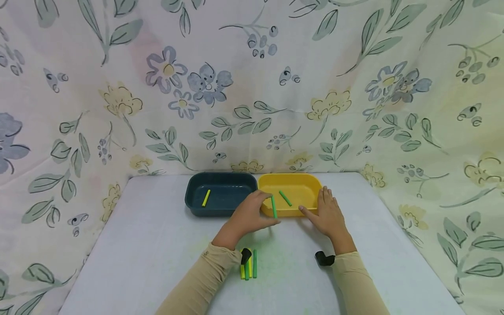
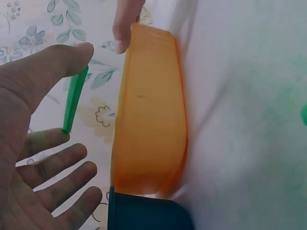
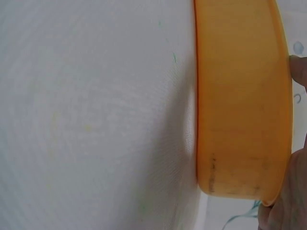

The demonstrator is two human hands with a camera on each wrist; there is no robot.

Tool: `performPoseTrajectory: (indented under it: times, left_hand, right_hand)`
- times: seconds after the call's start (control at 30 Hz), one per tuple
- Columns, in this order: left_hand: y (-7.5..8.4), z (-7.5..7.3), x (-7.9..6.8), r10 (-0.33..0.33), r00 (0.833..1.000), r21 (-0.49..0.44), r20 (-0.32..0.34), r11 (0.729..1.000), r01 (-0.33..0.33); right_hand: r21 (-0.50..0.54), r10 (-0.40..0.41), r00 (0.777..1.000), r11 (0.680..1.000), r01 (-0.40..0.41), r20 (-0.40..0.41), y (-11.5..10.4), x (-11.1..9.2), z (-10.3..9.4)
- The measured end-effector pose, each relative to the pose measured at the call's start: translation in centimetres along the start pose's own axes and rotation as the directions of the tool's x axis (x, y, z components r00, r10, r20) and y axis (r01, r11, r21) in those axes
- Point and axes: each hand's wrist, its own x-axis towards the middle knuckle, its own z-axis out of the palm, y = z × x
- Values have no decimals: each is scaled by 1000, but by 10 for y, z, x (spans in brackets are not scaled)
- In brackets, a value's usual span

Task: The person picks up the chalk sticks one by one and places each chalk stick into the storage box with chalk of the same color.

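Note:
My left hand [image 1: 252,212] pinches a slim green stick [image 1: 274,207] between thumb and index finger, just in front of the yellow tray [image 1: 289,212]. In the left wrist view that green stick [image 2: 76,99] stands slanted, its ends at the thumb and a fingertip, with the other fingers spread. My right hand [image 1: 328,216] rests at the tray's front right corner, its fingers straight along the side and thumb at the front rim. The right wrist view shows the tray's wall [image 3: 244,100] beside the thumb [image 3: 298,69]. Another green stick [image 1: 285,198] lies inside the yellow tray.
A dark blue tray [image 1: 214,212] adjoins the yellow one on its left and holds a yellow stick [image 1: 206,198]. Several green and yellow sticks [image 1: 254,264] lie near the left wrist, partly hidden by its camera. Floral cloth [image 1: 252,87] hangs behind the white table [image 1: 149,245].

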Motion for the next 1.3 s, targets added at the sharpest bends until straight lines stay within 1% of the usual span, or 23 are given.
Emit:
performPoseTrajectory:
  times: [0.07, 0.2, 0.4, 0.63, 0.77, 0.83, 0.93, 1.3]
  left_hand:
    - [-1, -1, 3, 0, 1000, 4, -3, 1000, 0]
    - [-4, 1, 7, -5, 1000, 50, -6, 999, 5]
    - [-7, 5, 12, 18, 1000, 121, -17, 993, -16]
    - [-7, 5, 19, 40, 999, 132, -15, 991, -38]
    - [-8, 7, 22, 59, 998, 155, -33, 987, -53]
    - [-8, 8, 23, 59, 997, 182, -48, 982, -49]
    - [-9, 9, 24, 55, 996, 197, -76, 980, -39]
    - [-6, 10, 32, 5, 995, 246, -102, 969, 21]
  right_hand:
    - [1, -2, 1000, 1000, 2, 1, 0, 1, 0]
    - [-1, 0, 1000, 1000, 0, 7, 0, 1, -1]
    - [-5, 12, 1000, 1000, -12, 9, 1, -1, -1]
    - [-9, 5, 1000, 1000, -5, 11, -1, 0, -1]
    - [-3, 5, 1000, 1000, -5, 8, -1, -1, -1]
    - [3, 4, 1000, 1000, -4, 6, -1, -2, -1]
    - [13, 2, 1000, 1000, -2, 4, -1, -4, 0]
    - [10, 8, 1000, 1000, -8, 0, -2, -5, -1]
